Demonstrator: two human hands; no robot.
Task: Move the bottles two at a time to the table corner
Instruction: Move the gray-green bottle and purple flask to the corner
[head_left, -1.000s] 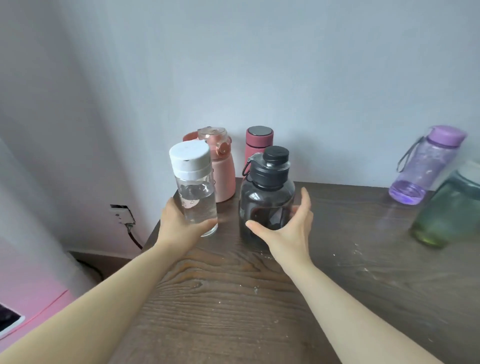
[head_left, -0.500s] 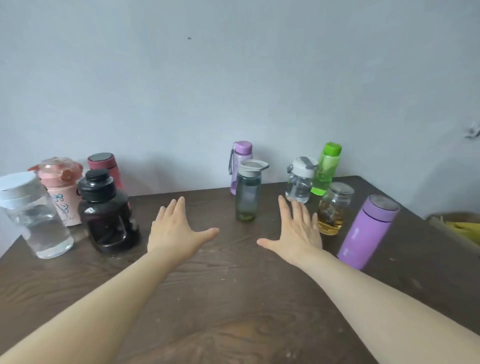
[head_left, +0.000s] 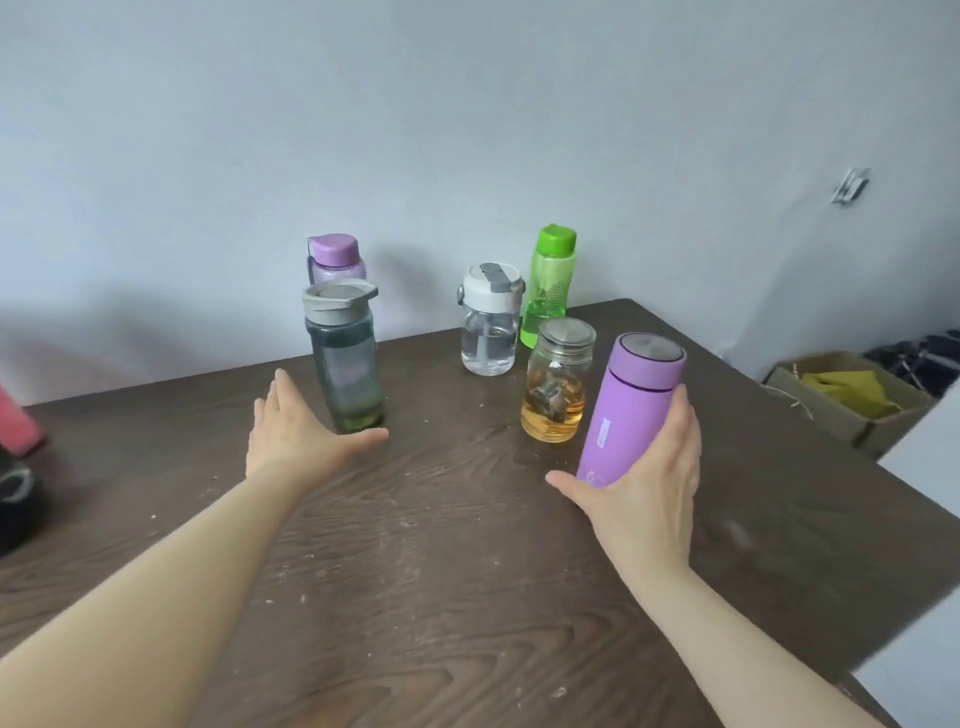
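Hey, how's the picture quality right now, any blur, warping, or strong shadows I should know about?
Head view: soft, even light, with faint shadows on the wall behind the bottles. The wide lens bends the table edges. The red bottle at the left border is smeared, while the purple flask and the green-tinted bottle look fairly sharp.
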